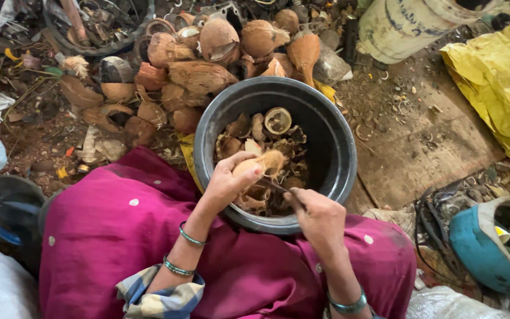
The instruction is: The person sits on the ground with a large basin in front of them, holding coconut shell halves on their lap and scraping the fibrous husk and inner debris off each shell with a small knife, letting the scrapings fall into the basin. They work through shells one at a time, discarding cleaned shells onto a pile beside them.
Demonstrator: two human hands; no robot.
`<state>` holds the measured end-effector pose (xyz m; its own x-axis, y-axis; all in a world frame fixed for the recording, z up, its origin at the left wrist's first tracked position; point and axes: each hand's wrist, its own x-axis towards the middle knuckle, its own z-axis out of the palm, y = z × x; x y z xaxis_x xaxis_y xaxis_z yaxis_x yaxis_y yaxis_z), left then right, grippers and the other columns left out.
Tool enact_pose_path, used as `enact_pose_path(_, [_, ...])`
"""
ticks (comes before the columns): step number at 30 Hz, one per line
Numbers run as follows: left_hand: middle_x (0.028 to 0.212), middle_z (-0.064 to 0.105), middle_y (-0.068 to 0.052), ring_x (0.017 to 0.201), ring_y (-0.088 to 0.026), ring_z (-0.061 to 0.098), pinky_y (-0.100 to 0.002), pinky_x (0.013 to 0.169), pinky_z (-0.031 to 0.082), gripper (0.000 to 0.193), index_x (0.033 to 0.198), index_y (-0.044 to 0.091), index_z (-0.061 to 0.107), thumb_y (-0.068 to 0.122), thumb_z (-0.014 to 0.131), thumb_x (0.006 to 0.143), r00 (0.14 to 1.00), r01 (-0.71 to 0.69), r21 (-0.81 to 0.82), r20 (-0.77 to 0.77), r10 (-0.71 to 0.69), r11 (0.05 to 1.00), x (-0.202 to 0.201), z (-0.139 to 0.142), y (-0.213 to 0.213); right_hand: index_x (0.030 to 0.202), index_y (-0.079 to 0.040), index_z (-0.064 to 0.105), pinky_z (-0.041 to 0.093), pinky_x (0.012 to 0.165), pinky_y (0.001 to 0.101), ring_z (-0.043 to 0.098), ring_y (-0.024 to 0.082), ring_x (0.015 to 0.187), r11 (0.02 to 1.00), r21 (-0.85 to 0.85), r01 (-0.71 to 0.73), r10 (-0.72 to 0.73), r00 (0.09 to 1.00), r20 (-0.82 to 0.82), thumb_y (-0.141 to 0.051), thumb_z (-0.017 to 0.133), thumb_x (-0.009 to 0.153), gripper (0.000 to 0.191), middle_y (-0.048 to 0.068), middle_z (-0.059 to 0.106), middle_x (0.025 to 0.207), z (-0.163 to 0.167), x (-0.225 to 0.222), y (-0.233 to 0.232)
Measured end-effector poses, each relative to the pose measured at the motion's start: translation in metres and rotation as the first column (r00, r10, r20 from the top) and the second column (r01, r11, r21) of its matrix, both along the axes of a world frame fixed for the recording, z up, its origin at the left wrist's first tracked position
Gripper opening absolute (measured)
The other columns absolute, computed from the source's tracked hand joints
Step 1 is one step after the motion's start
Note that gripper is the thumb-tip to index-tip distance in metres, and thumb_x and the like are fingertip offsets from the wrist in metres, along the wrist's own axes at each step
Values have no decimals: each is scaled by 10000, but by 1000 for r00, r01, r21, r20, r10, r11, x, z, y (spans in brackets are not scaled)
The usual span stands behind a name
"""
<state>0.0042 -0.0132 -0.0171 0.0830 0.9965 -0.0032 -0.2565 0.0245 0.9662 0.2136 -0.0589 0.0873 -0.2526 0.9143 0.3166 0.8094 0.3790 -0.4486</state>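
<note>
Over the near side of a dark round basin [208,127], the left hand [226,180] curls around a fibrous coconut piece [261,164]; the right hand [320,215] is closed on a thin blade's [275,186] handle (tip touching the coconut). Husked coconut shells [202,56] are piled beyond.

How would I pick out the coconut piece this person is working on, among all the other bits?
Find the big dark round tub resting against the magenta-clad lap. Over its near side, the left hand grips a pale, fibrous coconut piece, while the right hand holds a thin tool against it. Unlike the darker scraps lying in the tub, it is lifted and tufted with light fibre.
</note>
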Motion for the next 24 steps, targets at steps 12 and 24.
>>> enact_pose_path(12, [1209, 703, -123, 1076, -207, 693, -339, 951, 578, 501, 1349, -33, 577, 331, 582, 1004, 762, 88, -110, 648, 4, 990, -15, -1, 4, 1091, -89, 756, 520, 641, 347, 680, 241, 727, 996, 49, -72, 78, 989, -126, -169, 722, 928, 185, 68, 697, 878, 10, -10, -8])
enact_pose_path(24, [1417, 625, -136, 1038, -119, 596, -256, 884, 509, 336, 1125, 11, 632, 317, 676, 995, 976, 66, -16, 207, -61, 998, -10, 5, -2, 1084, -97, 757, 525, 560, 363, 693, 240, 661, 982, 100, -159, 152, 986, 73, -131, 658, 969, 156, 70, 715, 836, 12, -22, -26])
